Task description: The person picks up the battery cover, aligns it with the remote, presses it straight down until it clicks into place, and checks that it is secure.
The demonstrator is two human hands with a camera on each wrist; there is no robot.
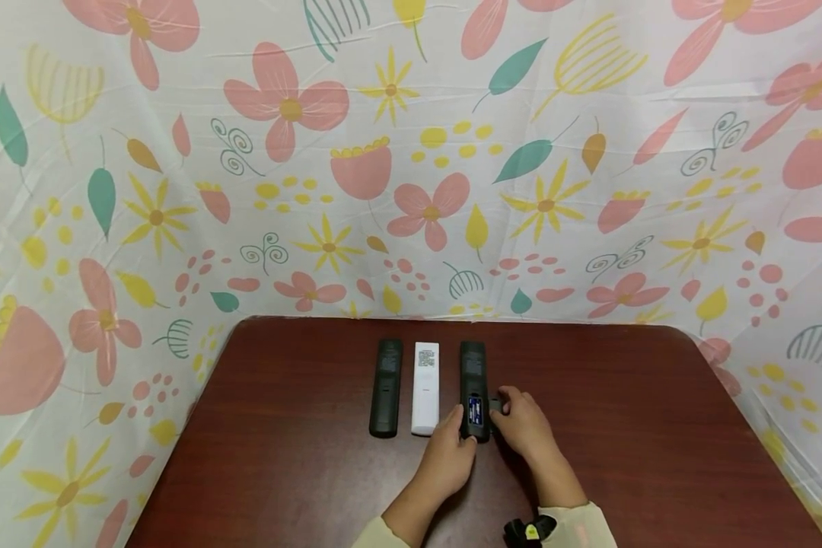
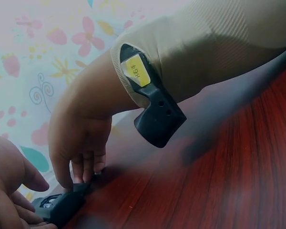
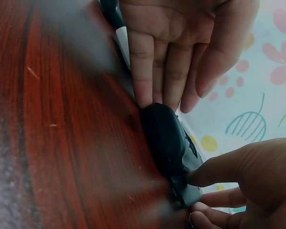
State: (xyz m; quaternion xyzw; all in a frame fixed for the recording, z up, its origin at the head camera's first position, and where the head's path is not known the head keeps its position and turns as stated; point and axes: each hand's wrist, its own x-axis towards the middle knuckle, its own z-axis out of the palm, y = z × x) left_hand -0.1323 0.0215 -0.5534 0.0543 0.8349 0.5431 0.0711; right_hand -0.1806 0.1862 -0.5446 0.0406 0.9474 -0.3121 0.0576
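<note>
A black remote control (image 1: 473, 365) lies face down, its battery compartment uncovered and blue batteries (image 1: 476, 411) showing inside. The left hand (image 1: 447, 454) is at its lower end; in the right wrist view its straight fingers touch the end of the remote (image 3: 159, 138), the thumb held apart. Just right of the remote, the right hand (image 1: 526, 426) pinches a small dark battery cover (image 1: 496, 406) between thumb and fingers. That cover (image 3: 189, 194) sits close against the remote's side in the right wrist view. Part of it is hidden by the fingers.
To the left lie a white remote control (image 1: 425, 388) and another black remote control (image 1: 386, 388), both face down and roughly parallel. All rest on a dark red-brown table (image 1: 281, 457). Behind and beside it hangs a flower-patterned cloth (image 1: 411, 152).
</note>
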